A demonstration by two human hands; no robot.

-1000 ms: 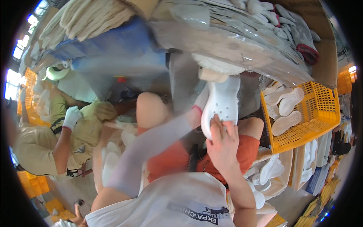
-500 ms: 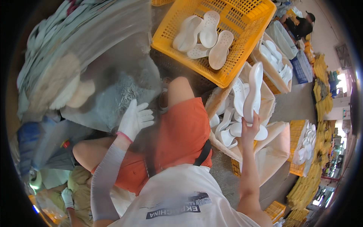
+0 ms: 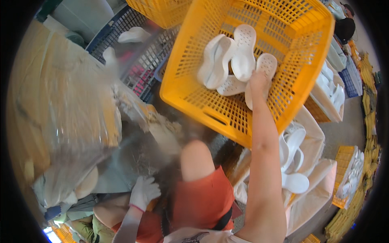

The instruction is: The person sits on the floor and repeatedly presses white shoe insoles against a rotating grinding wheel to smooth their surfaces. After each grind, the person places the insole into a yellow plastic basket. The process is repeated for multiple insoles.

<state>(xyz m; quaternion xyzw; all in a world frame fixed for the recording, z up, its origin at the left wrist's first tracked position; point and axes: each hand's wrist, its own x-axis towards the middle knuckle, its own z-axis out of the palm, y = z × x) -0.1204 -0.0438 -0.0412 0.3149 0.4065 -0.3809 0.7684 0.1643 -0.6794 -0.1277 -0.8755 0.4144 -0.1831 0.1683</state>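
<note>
Reaching into a yellow crate [image 3: 190, 103] on the far side, right of centre, my bare right hand [image 3: 259, 82] is lying over the middle of a perforated white sole [image 3: 267, 62]; my fingers are partly hiding, so I cannot tell whether they are clamping on it. This sole is resting inside the crate, its holed end pointing to the far side. Left of it, a second holed sole [image 3: 244, 43] is lying, and farther left two pale soles [image 3: 216, 60] are resting against each other. At near left, my left hand [image 3: 144, 192], wearing a white glove [image 3: 139, 199], is hanging between my knees with fingers spreading apart. Nearer and right of the crate, a cloth-lined container [image 3: 311, 131] is holding more soles [image 3: 295, 183]. At far left, a dark basket [image 3: 106, 34] is standing.
</note>
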